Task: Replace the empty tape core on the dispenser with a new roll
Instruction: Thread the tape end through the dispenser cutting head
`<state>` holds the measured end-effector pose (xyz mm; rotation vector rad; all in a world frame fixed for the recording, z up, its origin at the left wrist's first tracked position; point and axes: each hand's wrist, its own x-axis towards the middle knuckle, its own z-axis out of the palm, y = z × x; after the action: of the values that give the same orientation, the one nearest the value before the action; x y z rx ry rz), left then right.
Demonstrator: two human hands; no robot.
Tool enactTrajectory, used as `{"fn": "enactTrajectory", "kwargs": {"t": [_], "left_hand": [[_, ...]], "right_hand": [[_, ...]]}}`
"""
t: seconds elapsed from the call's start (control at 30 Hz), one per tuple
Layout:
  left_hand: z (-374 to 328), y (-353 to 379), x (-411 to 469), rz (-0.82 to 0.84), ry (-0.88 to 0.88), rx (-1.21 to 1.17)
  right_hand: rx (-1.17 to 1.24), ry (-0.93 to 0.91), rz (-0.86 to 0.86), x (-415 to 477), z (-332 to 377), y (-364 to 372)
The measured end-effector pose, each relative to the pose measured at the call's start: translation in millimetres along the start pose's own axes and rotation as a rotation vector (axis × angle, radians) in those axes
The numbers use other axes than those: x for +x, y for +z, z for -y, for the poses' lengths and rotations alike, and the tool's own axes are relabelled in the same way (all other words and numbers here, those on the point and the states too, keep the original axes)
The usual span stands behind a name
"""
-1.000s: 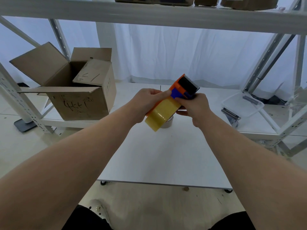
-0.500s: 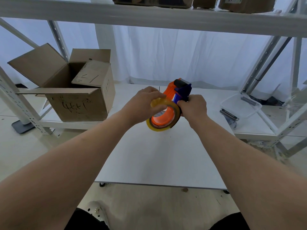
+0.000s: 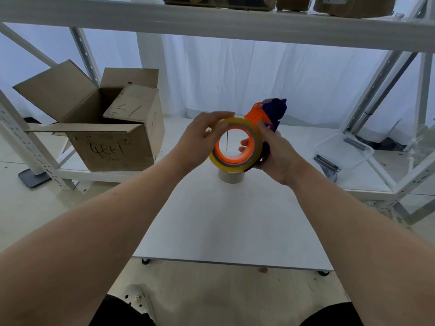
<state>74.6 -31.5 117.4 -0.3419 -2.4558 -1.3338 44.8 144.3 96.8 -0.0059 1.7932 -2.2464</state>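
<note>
I hold an orange and blue tape dispenser (image 3: pixel 267 114) above the white table (image 3: pixel 235 227). A yellowish new tape roll (image 3: pixel 256 142) sits around the dispenser's orange hub, its open side turned toward me. My left hand (image 3: pixel 200 140) grips the roll's left and top edge. My right hand (image 3: pixel 275 154) holds the dispenser from the right, with fingertips showing through the hub. The empty brown tape core (image 3: pixel 230 176) stands on the table right below the roll.
An open cardboard box (image 3: pixel 103 128) rests on the low shelf at the left. A clear plastic bin (image 3: pixel 343 151) with a metal tool (image 3: pixel 326 163) beside it sits at the right. White shelf posts and a beam (image 3: pixel 211 22) frame the table.
Both hands have turned the dispenser, so the roll's round open face points toward me instead of its edge. The empty core below has come into view.
</note>
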Motion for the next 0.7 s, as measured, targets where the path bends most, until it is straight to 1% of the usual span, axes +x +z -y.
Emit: {"fn": "enactTrajectory", "kwargs": {"t": [0.07,0.13,0.2,0.3,0.37,0.47,0.57,0.63,0.7], "left_hand": [[1.5,1.3,1.6,-0.049,-0.079,-0.12],[2.6,1.1,3.0,-0.051,-0.098,-0.128],[3.0,-0.6,4.2,-0.02,-0.01,0.012],[0.9,1.3,3.3,0.143,0.178,0.36],[-1.7,3.1,2.1,0.176,0.204,0.456],[-4.6,4.9,-0.7,0.084,0.159,0.441],[-3.0,10.2,-3.6,-0.006,0.051,0.379],[-1.7,13.8,-7.4,-0.069,-0.021,0.288],[0.4,14.4,-8.9,-0.143,-0.089,0.142]], "right_hand": [[-0.018,-0.04,0.042,-2.1,1.2,-3.3],[-0.06,-0.087,0.038,-1.2,0.8,-5.6],[-0.15,-0.109,0.035,0.4,-1.3,-7.0],[-0.268,-0.114,0.04,1.2,-5.0,-7.1],[-0.284,-0.133,0.023,0.9,-5.2,-5.8],[-0.268,-0.151,-0.01,2.4,-4.7,-3.8],[-0.24,-0.147,-0.024,3.5,-5.0,-3.2],[-0.204,-0.146,-0.035,3.5,-4.5,-3.2],[-0.13,-0.147,-0.047,3.5,-3.0,-3.9]]}}
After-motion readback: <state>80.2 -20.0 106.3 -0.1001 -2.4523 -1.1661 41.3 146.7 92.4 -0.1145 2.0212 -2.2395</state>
